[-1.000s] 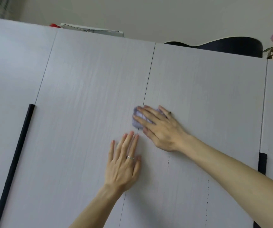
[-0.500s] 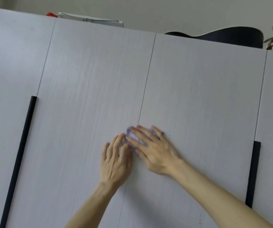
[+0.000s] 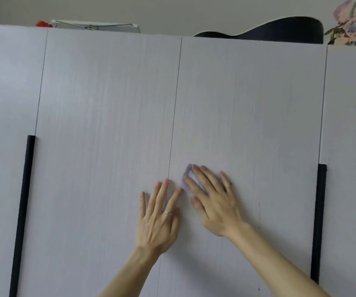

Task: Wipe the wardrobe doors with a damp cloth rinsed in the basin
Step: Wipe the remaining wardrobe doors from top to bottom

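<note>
- The right hand (image 3: pixel 213 202) and its cloth (image 3: pixel 191 179) have slid to the right, away from the thin line between the two middle doors, and there is now a gap between the two hands.
- The cloth is small and pale purple. It sits just right of the middle of the frame, pressed flat on the right middle door (image 3: pixel 247 114).
- The right hand's fingers are spread out flat on top of the cloth, not curled around it.
- The left hand (image 3: pixel 158 219) lies flat with open fingers, holding nothing. It rests across the door line, mostly on the left middle door (image 3: pixel 108 125). It wears a ring (image 3: pixel 168 212).
- A black handle (image 3: pixel 22 211) runs down the left side of the frame, and another black handle (image 3: pixel 318 221) runs down the right.
</note>
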The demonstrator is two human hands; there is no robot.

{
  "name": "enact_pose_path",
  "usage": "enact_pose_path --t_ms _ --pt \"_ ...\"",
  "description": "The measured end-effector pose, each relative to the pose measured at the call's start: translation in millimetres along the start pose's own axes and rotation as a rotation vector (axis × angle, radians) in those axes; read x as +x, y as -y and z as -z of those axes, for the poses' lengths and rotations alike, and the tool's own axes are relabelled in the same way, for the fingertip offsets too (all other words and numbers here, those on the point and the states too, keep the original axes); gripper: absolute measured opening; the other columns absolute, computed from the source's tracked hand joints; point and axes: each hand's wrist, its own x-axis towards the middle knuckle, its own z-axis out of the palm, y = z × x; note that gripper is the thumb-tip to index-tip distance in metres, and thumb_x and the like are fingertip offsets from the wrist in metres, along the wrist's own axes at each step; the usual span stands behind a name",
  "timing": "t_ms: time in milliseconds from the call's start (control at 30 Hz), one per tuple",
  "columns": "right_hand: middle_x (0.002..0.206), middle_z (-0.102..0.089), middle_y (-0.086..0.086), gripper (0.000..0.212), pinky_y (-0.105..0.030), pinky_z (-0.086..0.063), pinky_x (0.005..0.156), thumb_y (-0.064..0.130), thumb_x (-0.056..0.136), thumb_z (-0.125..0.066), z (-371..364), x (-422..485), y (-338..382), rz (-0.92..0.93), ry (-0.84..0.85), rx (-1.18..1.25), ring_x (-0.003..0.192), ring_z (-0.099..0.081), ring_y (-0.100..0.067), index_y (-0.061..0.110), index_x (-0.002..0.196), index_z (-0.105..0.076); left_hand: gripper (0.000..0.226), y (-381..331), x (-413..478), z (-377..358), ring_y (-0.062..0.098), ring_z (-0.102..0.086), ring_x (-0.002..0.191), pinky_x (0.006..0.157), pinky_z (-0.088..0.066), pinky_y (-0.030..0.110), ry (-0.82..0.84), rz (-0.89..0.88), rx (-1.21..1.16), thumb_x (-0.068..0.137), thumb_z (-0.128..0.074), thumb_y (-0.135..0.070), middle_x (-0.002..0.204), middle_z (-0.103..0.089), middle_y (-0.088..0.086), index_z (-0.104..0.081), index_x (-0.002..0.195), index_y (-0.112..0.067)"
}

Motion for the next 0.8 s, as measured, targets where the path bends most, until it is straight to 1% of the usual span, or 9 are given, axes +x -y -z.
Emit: enact_pose_path --t_ms 67,133,233,300,400,533,600,667,800 --pt "0.166 -0.016 0.007 0.056 -0.049 -0.021 0.118 0.039 0.103 -0.033 -2.6 -32.7 -7.4 0.163 0.06 -0.01 0.153 -0.016 -0.013 0.033 0.158 -0.023 0.063 -9.3 7.5 -4.5 0.021 -0.014 0.155 0.124 -0.006 0.051 0.007 -0.019 -0.009 0.093 -0.044 -0.027 0.167 -0.019 0.003 -0.036 0.155 -0.024" --pt "0.166 -0.016 0.008 0.055 -0.047 -0.019 0.12 0.039 0.104 -0.032 5.2 -21.5 -34.3 0.154 0.079 -0.039 0.152 -0.017 -0.012 0.035 0.158 -0.021 0.061 -19.7 12.4 -12.0 0.02 -0.014 0.155 0.122 -0.01 0.052 -0.006 0.001 -0.016 0.094 -0.042 -0.028 0.166 -0.023 0.003 -0.036 0.154 -0.022" --pt "0.165 -0.019 0.005 0.054 -0.047 -0.014 0.12 0.04 0.103 -0.027 26.9 25.7 -72.7 -0.185 -0.025 -0.021 0.152 -0.019 -0.014 0.032 0.157 -0.026 0.062 -25.5 9.4 -22.9 0.019 -0.01 0.155 0.122 -0.01 0.054 -0.03 0.046 0.012 0.094 -0.037 -0.028 0.167 -0.021 0.003 -0.031 0.156 -0.021" --pt "0.167 -0.013 0.005 0.057 -0.047 -0.009 0.122 0.042 0.102 -0.022 34.7 44.6 -87.1 -0.366 -0.07 0.016 0.153 -0.01 -0.012 0.031 0.158 -0.02 0.064 -23.6 7.2 -30.4 0.019 -0.009 0.156 0.122 -0.01 0.055 -0.059 0.033 0.05 0.094 -0.036 -0.03 0.166 -0.02 0.002 -0.026 0.157 -0.022" --pt "0.167 -0.012 0.002 0.062 -0.048 -0.006 0.122 0.047 0.1 -0.025 21.0 28.1 -71.5 -0.42 -0.136 0.022 0.154 -0.007 -0.013 0.029 0.159 -0.017 0.064 -20.7 10.7 -34.8 0.019 -0.008 0.156 0.123 -0.007 0.053 -0.094 0.017 0.068 0.095 -0.036 -0.032 0.166 -0.021 0.004 -0.026 0.157 -0.021" --pt "0.166 -0.017 0.0 0.06 -0.055 -0.02 0.118 0.046 0.1 -0.035 -13.4 -73.0 -21.3 -0.134 -0.009 -0.015 0.153 -0.016 -0.018 0.029 0.157 -0.025 0.062 -19.3 7.1 -35.9 0.02 -0.01 0.155 0.124 -0.005 0.051 -0.113 -0.001 0.094 0.097 -0.035 -0.033 0.166 -0.021 0.005 -0.03 0.157 -0.018" --pt "0.166 -0.017 0.004 0.057 -0.053 -0.023 0.117 0.043 0.101 -0.037 -13.9 -99.9 -29.4 0.086 0.075 -0.034 0.153 -0.016 -0.016 0.033 0.157 -0.026 0.061 -19.5 7.2 -36.4 0.02 -0.011 0.155 0.124 -0.007 0.052 -0.128 -0.003 0.096 0.098 -0.035 -0.033 0.166 -0.022 0.005 -0.029 0.157 -0.018" --pt "0.166 -0.017 0.006 0.056 -0.05 -0.019 0.12 0.041 0.102 -0.035 -5.0 -89.4 -59.2 0.149 0.11 -0.052 0.153 -0.015 -0.014 0.035 0.157 -0.025 0.061 -21.0 5.5 -36.0 0.02 -0.011 0.155 0.123 -0.008 0.053 -0.134 -0.002 0.094 0.098 -0.034 -0.033 0.166 -0.021 0.005 -0.028 0.157 -0.019" --pt "0.167 -0.013 0.003 0.06 -0.049 -0.007 0.122 0.044 0.101 -0.028 28.5 -27.8 -120.8 -0.267 0.005 -0.011 0.154 -0.009 -0.014 0.031 0.158 -0.017 0.062 -22.3 5.8 -36.1 0.019 -0.008 0.156 0.123 -0.007 0.053 -0.136 0.009 0.103 0.098 -0.034 -0.033 0.166 -0.021 0.005 -0.024 0.158 -0.019"
